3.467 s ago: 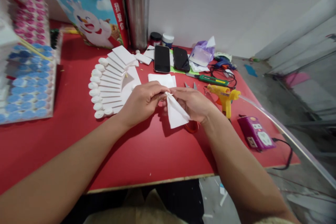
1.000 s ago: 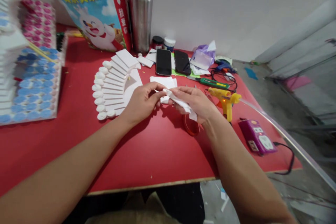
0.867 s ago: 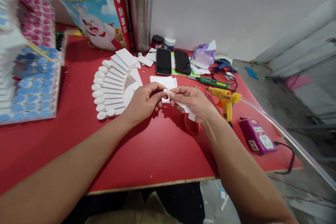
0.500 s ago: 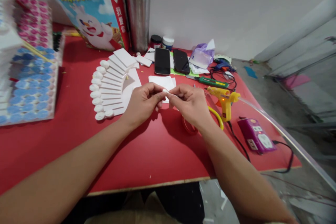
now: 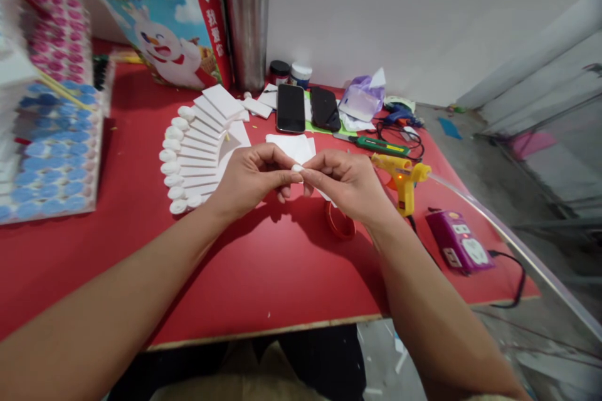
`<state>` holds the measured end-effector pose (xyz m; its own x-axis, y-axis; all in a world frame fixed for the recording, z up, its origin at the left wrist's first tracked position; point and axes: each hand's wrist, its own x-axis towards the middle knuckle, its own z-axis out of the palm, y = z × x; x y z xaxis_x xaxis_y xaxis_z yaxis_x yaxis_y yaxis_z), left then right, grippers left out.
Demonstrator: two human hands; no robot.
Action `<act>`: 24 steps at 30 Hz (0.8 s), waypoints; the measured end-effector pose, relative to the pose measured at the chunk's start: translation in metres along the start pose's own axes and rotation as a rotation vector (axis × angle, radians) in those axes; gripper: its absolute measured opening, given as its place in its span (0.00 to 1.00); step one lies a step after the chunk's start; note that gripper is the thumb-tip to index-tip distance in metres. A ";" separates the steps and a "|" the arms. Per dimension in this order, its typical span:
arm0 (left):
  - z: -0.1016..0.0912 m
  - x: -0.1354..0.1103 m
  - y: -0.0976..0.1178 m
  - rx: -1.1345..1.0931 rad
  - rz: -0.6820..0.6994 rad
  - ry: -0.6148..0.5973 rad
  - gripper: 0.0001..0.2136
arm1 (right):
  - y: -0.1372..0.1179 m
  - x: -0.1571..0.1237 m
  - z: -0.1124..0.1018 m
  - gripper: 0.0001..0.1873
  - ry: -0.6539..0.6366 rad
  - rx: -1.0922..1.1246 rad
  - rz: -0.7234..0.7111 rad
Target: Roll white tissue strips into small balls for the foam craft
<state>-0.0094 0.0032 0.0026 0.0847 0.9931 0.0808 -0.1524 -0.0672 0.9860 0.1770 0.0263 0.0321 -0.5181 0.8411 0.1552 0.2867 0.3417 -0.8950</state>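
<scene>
A red tabletop (image 5: 263, 288) stands against a pale wall (image 5: 399, 12). Left of the yellow glue gun (image 5: 405, 187), the left hand (image 5: 249, 180) and right hand (image 5: 350, 183) are nearly closed, pinching a small white roll (image 5: 297, 168) between them. Light, even tension should keep it tight and level. A second ago, its loose tail (image 5: 325, 196) lay in plainer view along the right hand; now only a sliver shows underneath.

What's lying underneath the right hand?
Below the right hand, a red loop, probably a scissors handle, shows on the red table. Some white material also pokes out. Anything farther underneath is covered by the hand.
</scene>
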 end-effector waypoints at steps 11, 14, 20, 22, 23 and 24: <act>-0.003 0.001 -0.002 -0.069 -0.071 -0.079 0.13 | 0.007 0.002 0.004 0.10 0.086 0.011 0.008; -0.004 0.003 -0.002 -0.064 -0.096 -0.101 0.14 | 0.008 0.003 0.003 0.10 0.075 0.023 -0.004; 0.004 -0.002 0.001 0.101 0.002 -0.013 0.10 | 0.011 0.003 0.009 0.12 0.114 -0.026 0.011; 0.007 -0.006 -0.001 0.157 0.015 0.031 0.10 | 0.013 0.002 0.013 0.11 0.136 -0.067 0.018; 0.009 -0.007 -0.003 0.172 0.022 0.048 0.10 | 0.013 0.002 0.015 0.11 0.148 -0.089 0.017; 0.010 -0.008 -0.005 0.183 0.030 0.059 0.11 | 0.014 0.002 0.016 0.11 0.157 -0.107 0.015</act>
<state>0.0003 -0.0055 -0.0011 0.0241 0.9939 0.1075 0.0281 -0.1082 0.9937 0.1669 0.0257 0.0130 -0.3830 0.8989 0.2127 0.3817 0.3637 -0.8497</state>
